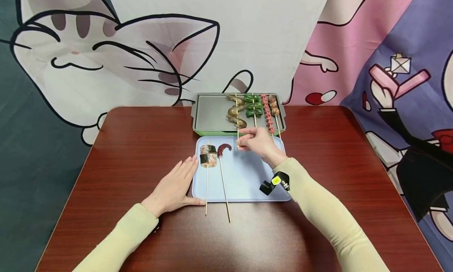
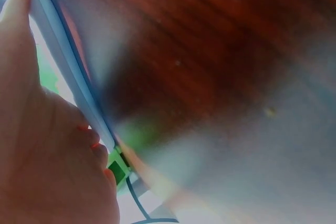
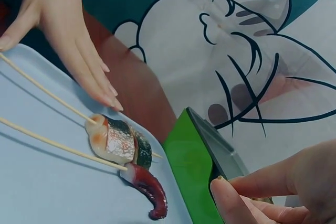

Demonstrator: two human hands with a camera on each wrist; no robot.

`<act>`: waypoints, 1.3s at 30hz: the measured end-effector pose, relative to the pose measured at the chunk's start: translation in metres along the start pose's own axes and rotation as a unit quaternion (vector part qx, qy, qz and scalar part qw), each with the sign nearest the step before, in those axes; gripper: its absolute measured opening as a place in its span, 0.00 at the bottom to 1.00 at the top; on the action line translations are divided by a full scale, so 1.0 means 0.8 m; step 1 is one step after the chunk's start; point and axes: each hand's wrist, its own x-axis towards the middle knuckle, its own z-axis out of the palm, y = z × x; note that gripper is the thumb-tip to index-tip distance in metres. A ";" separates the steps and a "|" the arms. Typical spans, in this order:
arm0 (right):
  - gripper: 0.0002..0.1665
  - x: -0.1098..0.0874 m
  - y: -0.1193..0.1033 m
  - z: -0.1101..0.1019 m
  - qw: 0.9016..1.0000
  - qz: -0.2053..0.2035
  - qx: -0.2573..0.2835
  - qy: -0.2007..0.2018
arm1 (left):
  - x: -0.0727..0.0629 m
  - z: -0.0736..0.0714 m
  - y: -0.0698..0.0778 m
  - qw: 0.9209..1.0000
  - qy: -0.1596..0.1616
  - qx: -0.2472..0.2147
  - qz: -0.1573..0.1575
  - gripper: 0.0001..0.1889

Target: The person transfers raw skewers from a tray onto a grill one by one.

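My right hand [image 1: 261, 145] pinches the stick of a skewer with wavy olive-brown pieces [image 1: 236, 113] above the far edge of a pale blue tray [image 1: 253, 185]. The pieces lie over a grey-topped green grill pan [image 1: 211, 113]. With fingers straight, my left hand [image 1: 172, 187] rests against the tray's left edge, thumb near the front corner. On the tray lie a skewer of silver-skinned fish chunks [image 1: 208, 160] and a dark red tentacle skewer [image 1: 223, 148], their sticks reaching past the front edge. In the right wrist view, the pinched stick is mostly hidden by the fingers [image 3: 228, 198].
To the right on the pan are a green pepper skewer [image 1: 253, 105], a pink-piece skewer [image 1: 267, 113] and a brown meat skewer [image 1: 273, 105]. Some of their sticks overhang the tray. A reddish-brown table [image 1: 141, 146] carries everything, with a printed cloth [image 1: 265, 36] behind.
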 end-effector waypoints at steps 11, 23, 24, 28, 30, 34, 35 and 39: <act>0.28 -0.005 -0.001 0.000 1.000 -0.015 -0.008 0.003 | 0.000 0.000 -0.001 1.000 0.003 0.003 0.001 0.66; 0.30 -0.041 -0.014 -0.017 0.995 -0.089 -0.052 -0.001 | -0.001 0.000 -0.001 1.000 0.004 0.004 -0.001 0.66; 0.30 -0.045 -0.016 -0.018 0.994 -0.093 -0.052 -0.003 | -0.001 0.000 -0.001 1.000 0.004 0.005 -0.001 0.66; 0.29 -0.061 -0.019 -0.019 0.993 -0.104 -0.047 -0.017 | 0.000 0.000 -0.001 1.000 0.002 0.007 -0.002 0.66; 0.28 -0.067 -0.018 -0.019 0.993 -0.107 -0.046 -0.022 | 0.000 0.000 -0.001 1.000 0.001 0.006 -0.002 0.66; 0.27 -0.079 -0.018 -0.019 0.992 -0.103 -0.060 -0.028 | 0.000 0.000 0.000 1.000 0.000 0.000 -0.003 0.66; 0.26 -0.082 -0.017 -0.019 0.992 -0.103 -0.066 -0.028 | 0.000 0.000 0.000 1.000 0.000 0.000 -0.003 0.66; 0.26 -0.093 -0.014 -0.016 0.989 -0.107 -0.092 -0.032 | -0.001 0.001 -0.001 1.000 0.001 -0.002 -0.001 0.66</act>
